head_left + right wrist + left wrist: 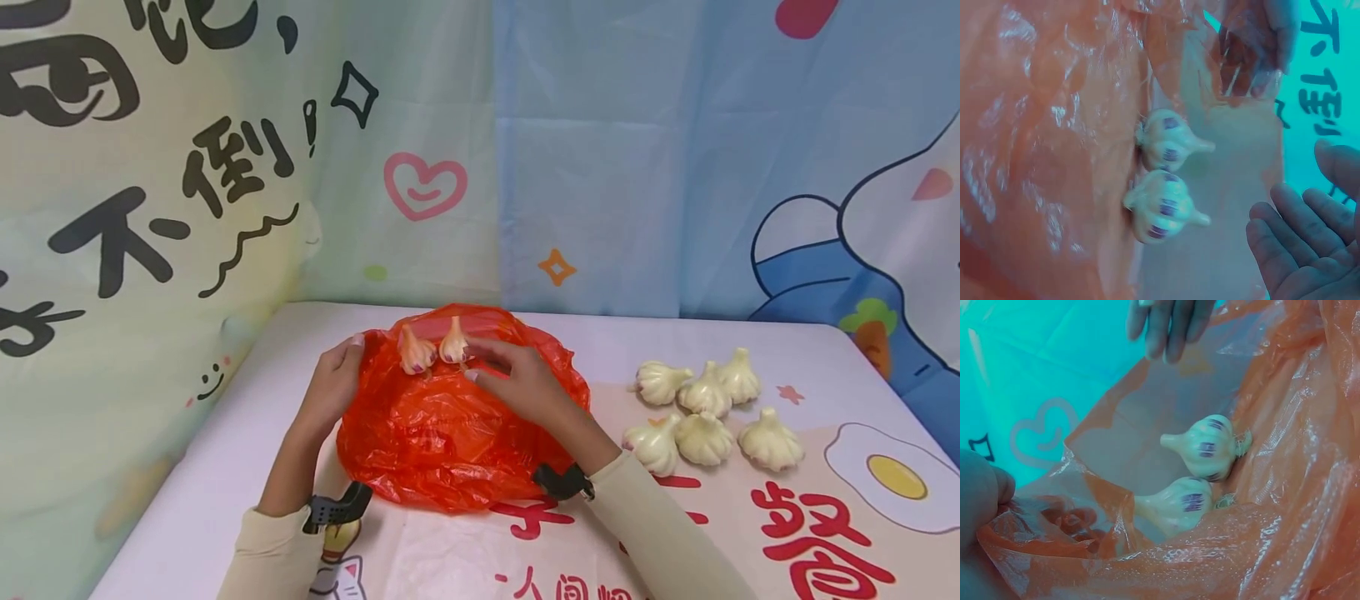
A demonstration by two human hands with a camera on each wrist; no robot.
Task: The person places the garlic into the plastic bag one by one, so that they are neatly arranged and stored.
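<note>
Blue and green cloth (600,183) hangs behind a pale table (202,500). On the left, the left hand (340,375) pinches the edge of a red plastic bag (457,442). On the right, the right hand (521,379) reaches over the bag with loose, mostly straight fingers and holds nothing. Two garlic bulbs (417,352) lie side by side between the hands, in the far part of the bag. One is near the left hand; the other is just beside the right fingertips, and the right wrist view shows a gap there. Only the left wrist view gives a good look at the bulbs' stringy roots. Only the head view shows six more garlic bulbs (704,392), well off to the right, and a fried egg picture (896,477) farther right.
</note>
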